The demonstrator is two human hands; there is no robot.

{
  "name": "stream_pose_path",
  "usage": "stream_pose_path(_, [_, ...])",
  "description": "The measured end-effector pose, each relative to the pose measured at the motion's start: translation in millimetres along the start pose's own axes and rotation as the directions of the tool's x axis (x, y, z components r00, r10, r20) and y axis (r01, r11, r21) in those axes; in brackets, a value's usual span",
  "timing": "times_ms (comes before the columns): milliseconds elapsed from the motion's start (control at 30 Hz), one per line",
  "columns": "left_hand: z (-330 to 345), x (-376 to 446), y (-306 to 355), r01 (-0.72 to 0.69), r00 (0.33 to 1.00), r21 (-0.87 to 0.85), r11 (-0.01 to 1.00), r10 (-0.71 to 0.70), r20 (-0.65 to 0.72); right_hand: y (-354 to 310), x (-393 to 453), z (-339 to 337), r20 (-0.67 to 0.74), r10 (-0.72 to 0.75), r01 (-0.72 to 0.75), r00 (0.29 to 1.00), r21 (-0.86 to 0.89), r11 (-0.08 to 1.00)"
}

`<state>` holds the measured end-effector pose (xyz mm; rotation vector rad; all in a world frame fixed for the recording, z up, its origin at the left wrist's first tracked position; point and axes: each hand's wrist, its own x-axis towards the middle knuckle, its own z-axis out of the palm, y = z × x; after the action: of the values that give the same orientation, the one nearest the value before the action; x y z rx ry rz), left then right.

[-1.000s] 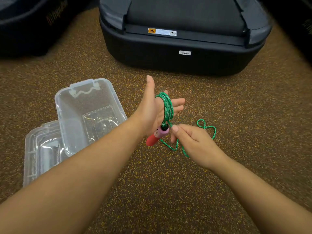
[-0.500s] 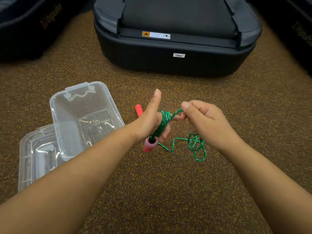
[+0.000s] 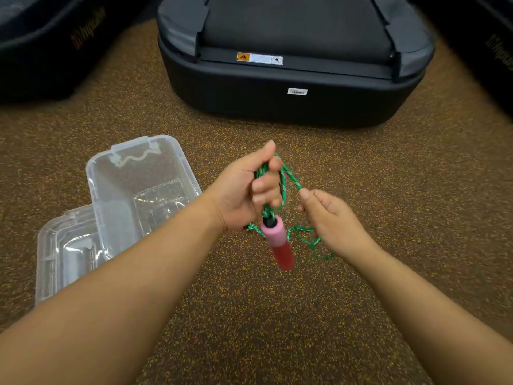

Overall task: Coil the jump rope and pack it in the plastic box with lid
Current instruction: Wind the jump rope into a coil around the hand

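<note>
Your right hand pinched the rope just beside your left hand, which clenched the coils, the handle dangling below. The box sat open at left on its lid; bare carpet lay around, a black case beyond.

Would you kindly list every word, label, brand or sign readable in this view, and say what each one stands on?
Orange script on the dark case at far left: too blurred to read.
Orange script on the dark case at far right: cut off and blurred, unreadable.
Warning sticker on the black case: orange triangle sign; the text is too small to read.
Small white tag on the same case: too small to read.
</note>
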<state>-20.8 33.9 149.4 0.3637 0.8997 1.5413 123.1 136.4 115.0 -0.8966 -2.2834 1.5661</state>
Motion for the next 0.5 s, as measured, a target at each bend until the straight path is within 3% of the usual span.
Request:
stream_pose_path(133, [-5.0,2.6,3.0,-0.112,0.977,-0.112,0.987,0.089,-0.194,9.0,-8.2,7.0,0.137,0.020,-0.020,0.990,0.001,1.000])
stream_pose_path(367, [-1.7,3.4,3.6,-0.081,0.976,-0.224,0.971,0.031,-0.216,-5.7,-16.8,13.2,0.204,-0.047,0.071,0.978,-0.111,0.991])
stream_pose_path(500, [-3.0,4.0,4.1,0.002,0.974,-0.137,0.991,-0.032,-0.222,-18.3,-21.9,13.7,0.236,-0.103,0.156,0.966,-0.217,0.964])
